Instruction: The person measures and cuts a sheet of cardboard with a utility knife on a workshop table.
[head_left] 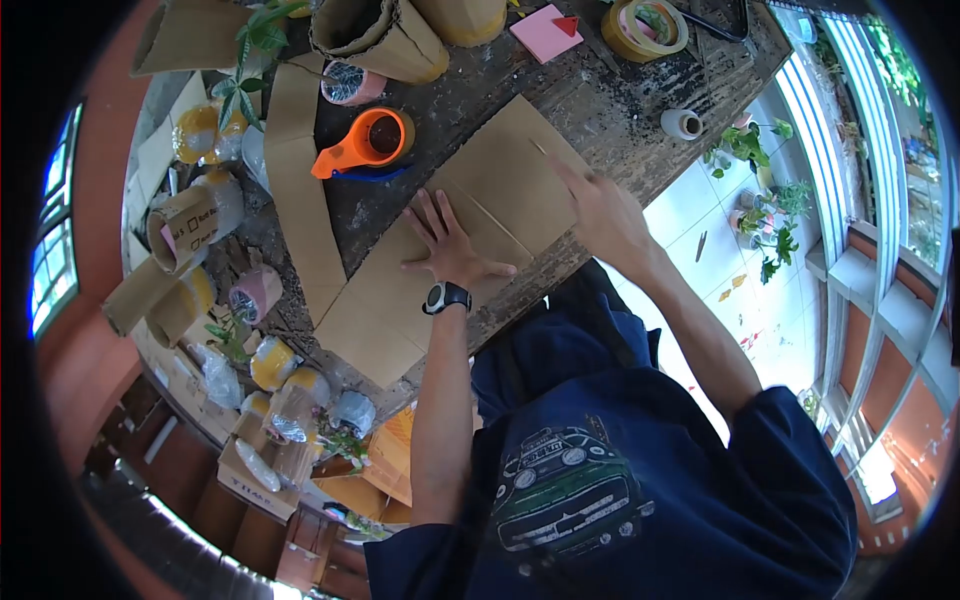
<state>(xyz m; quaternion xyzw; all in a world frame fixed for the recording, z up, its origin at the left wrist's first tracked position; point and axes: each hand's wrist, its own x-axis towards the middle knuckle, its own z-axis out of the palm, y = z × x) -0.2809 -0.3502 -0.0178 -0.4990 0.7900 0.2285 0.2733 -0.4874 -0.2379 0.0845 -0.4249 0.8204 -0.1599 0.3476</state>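
Observation:
A long flat piece of brown cardboard point(500, 150) lies slantwise across the dark wooden table, with crease lines across it. My left hand point(447, 250), a watch point(446, 297) on its wrist, presses flat on the cardboard with fingers spread. My right hand point(605, 215) is over the board's right end, fingers closed and index finger stretched forward. A thin light-coloured stick-like thing point(540, 148) shows just beyond its fingertips; its kind is too small to tell. Left of the board is a second cardboard strip point(305, 190).
An orange scoop-like container point(368, 143) stands behind my left hand. Further back are cardboard tubes point(385, 40), pink paper point(545, 33) and tape rolls point(645, 28). A white spool point(682, 124) sits near the right edge. Several wrapped pots point(257, 293) crowd the left.

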